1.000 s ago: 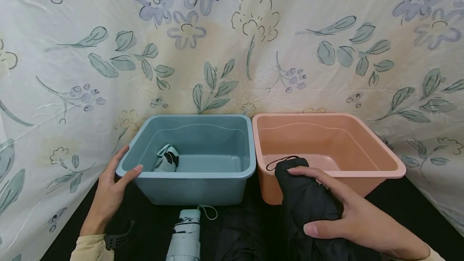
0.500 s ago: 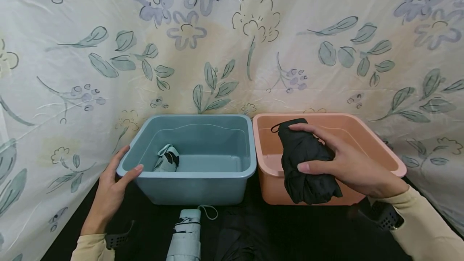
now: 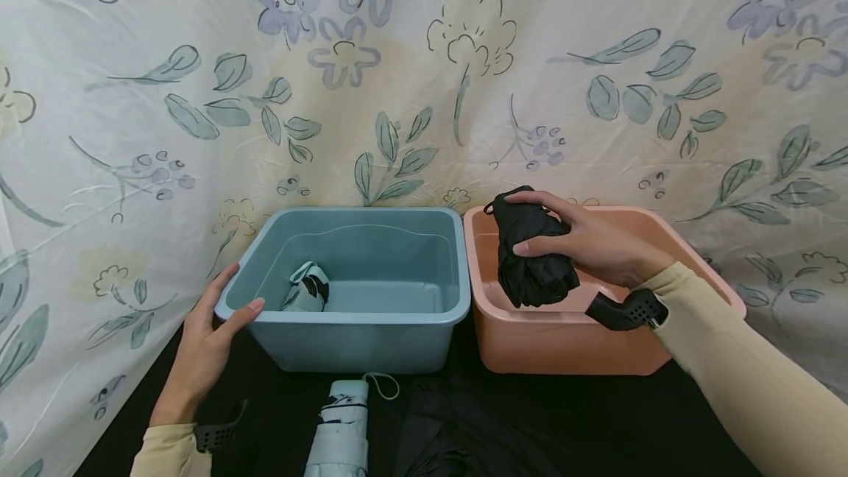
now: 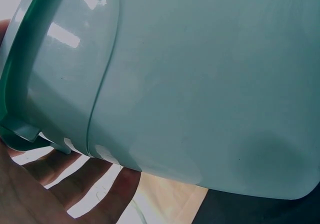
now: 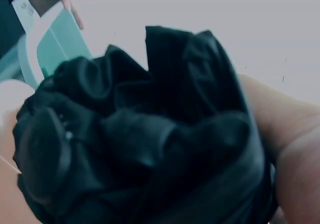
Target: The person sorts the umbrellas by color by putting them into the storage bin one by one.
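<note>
My right hand (image 3: 592,238) grips a folded black umbrella (image 3: 536,260) above the orange bin (image 3: 570,348), thumb on its near side. The umbrella's loose cloth folds and round end fill much of the right wrist view. At the left, my left hand (image 3: 205,348) holds the left rim of the blue bin (image 3: 361,344), with the thumb over the edge; in the left wrist view its fingers (image 4: 90,184) lie along the bin's outside. Inside the blue bin lies a light blue folded umbrella (image 3: 308,291) with black marks.
Another light blue folded umbrella (image 3: 338,429) with a cord loop lies in front of the bins. Beside it is a dark cloth bundle (image 3: 433,433), hard to tell from the black table (image 3: 596,425). A floral cloth (image 3: 397,94) hangs behind.
My right hand has lifted the black umbrella from in front of the orange bin and carried it up and away from me, over the bin. My left hand stays on the blue bin's rim.
</note>
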A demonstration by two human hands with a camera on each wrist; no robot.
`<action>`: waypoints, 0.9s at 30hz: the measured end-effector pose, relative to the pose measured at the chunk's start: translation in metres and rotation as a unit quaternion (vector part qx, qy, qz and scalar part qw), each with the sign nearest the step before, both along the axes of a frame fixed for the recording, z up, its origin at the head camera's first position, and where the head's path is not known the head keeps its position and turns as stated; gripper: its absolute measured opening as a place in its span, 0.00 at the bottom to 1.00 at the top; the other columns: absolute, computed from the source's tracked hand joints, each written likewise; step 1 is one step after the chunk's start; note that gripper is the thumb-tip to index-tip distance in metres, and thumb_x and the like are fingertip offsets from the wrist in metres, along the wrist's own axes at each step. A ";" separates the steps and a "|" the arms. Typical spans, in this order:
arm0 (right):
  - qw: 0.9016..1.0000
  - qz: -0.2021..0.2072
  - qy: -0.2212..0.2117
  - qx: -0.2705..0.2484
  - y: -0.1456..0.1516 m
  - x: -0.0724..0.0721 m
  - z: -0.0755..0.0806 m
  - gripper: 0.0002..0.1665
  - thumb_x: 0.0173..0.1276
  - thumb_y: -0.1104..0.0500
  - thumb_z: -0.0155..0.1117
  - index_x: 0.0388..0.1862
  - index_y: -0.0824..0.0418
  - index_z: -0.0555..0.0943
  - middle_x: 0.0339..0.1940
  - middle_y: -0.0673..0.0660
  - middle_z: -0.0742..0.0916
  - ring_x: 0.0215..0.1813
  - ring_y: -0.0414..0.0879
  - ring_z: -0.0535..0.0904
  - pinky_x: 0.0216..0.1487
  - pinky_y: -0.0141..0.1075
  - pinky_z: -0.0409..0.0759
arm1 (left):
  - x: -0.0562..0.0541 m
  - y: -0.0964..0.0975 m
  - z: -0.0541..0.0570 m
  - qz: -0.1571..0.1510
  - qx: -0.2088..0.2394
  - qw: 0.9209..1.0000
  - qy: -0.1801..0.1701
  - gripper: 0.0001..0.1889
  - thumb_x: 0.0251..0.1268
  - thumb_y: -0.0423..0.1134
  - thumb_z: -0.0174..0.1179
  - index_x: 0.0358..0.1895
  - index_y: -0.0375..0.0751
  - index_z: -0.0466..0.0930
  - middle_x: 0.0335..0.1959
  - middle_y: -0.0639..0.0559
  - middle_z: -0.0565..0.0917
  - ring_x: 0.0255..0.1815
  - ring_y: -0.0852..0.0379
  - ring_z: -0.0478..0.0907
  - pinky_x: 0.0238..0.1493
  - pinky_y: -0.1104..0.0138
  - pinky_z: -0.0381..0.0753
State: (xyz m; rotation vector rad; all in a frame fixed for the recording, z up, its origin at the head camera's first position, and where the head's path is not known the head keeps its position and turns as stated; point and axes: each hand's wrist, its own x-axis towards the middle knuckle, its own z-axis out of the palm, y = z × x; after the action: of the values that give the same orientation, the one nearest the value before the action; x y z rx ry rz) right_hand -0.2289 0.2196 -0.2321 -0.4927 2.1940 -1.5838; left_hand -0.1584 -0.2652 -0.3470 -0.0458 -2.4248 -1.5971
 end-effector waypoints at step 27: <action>0.995 0.037 -0.081 0.041 -0.018 -0.056 -0.037 0.47 0.71 0.57 0.69 0.81 0.49 0.54 0.75 0.64 0.66 0.67 0.57 0.75 0.64 0.51 0.75 | 0.003 -0.004 0.000 -0.015 0.002 1.000 0.005 0.41 0.77 0.45 0.56 0.84 0.50 0.41 0.80 0.31 0.47 0.73 0.30 0.53 0.67 0.32 0.54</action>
State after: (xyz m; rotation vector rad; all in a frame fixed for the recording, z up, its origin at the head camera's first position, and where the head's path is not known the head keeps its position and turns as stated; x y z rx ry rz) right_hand -0.2846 0.2017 -0.2696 -0.4006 2.0855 -1.4361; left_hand -0.1556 -0.2695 -0.3468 -0.0899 -2.4250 -1.6104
